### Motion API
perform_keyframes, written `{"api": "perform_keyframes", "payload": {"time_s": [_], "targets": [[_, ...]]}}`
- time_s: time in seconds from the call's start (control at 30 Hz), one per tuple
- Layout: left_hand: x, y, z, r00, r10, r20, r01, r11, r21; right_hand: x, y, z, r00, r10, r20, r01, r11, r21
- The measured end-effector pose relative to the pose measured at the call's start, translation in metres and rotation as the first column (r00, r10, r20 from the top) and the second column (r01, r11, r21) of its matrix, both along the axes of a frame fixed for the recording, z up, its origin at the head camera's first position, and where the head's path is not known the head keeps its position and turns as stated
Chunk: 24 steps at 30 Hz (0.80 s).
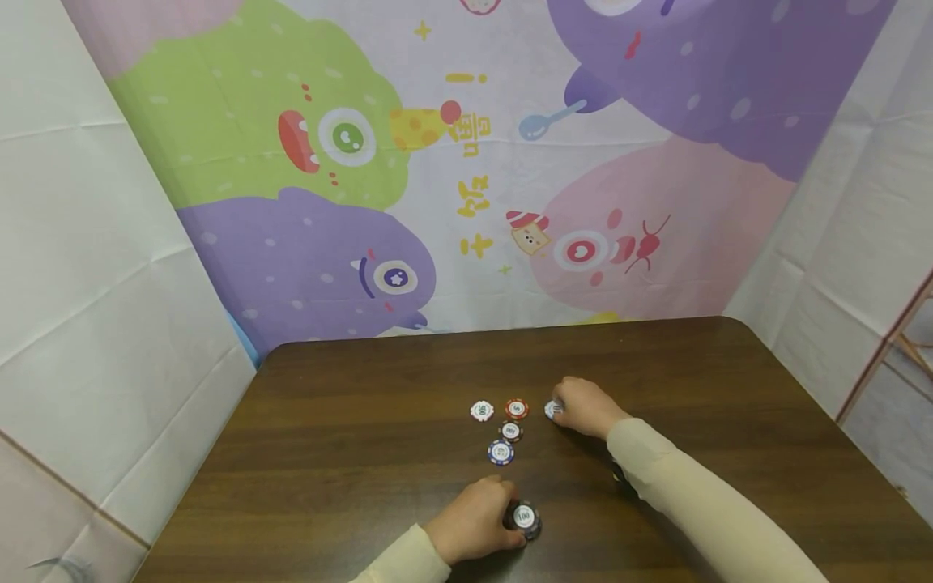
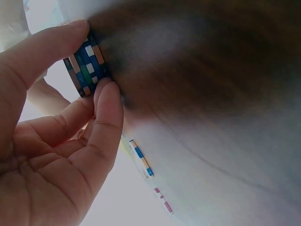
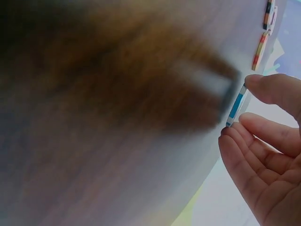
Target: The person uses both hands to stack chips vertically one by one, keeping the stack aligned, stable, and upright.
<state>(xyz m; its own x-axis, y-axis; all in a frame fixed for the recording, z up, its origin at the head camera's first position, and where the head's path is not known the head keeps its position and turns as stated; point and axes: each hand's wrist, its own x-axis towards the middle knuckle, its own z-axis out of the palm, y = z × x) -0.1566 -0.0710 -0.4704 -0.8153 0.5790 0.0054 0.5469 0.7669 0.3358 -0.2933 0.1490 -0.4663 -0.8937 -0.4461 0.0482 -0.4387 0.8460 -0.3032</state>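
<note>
My left hand (image 1: 475,522) holds a short stack of poker chips (image 1: 525,518), black "100" chip on top, low on the brown table. In the left wrist view the thumb and fingers pinch the stack (image 2: 87,68) by its edge. My right hand (image 1: 589,407), farther back and to the right, pinches a light blue and white chip (image 1: 551,409) at the tabletop. The right wrist view shows that single chip (image 3: 236,107) on edge between thumb and fingertips.
Between the hands lie a white chip (image 1: 482,410), a red chip (image 1: 517,408), a black chip (image 1: 510,431) and a blue chip (image 1: 500,452). The black one touches or nearly touches its neighbours. A patterned cloth (image 1: 466,202) hangs behind the table (image 1: 350,405).
</note>
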Motion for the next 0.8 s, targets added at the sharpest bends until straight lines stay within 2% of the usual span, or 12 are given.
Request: {"api": "perform_keyframes", "payload": {"time_s": [0.3,0.5,0.8], "targets": [[0.000,0.000,0.001,1.000,-0.008,-0.014,0.008,1.000,-0.005,0.014,0.000,0.006,0.999,0.041,-0.018,-0.041,0.999,-0.018],[0.000,0.000,0.002,1.000,-0.008,-0.010,0.008,1.000,-0.004,0.028,-0.002,0.014,0.998,0.062,-0.015,-0.062,0.997,-0.042],[0.001,0.000,0.003,1.000,-0.006,0.003,0.006,1.000,-0.003,0.055,-0.004,0.022,0.986,0.161,-0.047,-0.163,0.985,-0.049]]}}
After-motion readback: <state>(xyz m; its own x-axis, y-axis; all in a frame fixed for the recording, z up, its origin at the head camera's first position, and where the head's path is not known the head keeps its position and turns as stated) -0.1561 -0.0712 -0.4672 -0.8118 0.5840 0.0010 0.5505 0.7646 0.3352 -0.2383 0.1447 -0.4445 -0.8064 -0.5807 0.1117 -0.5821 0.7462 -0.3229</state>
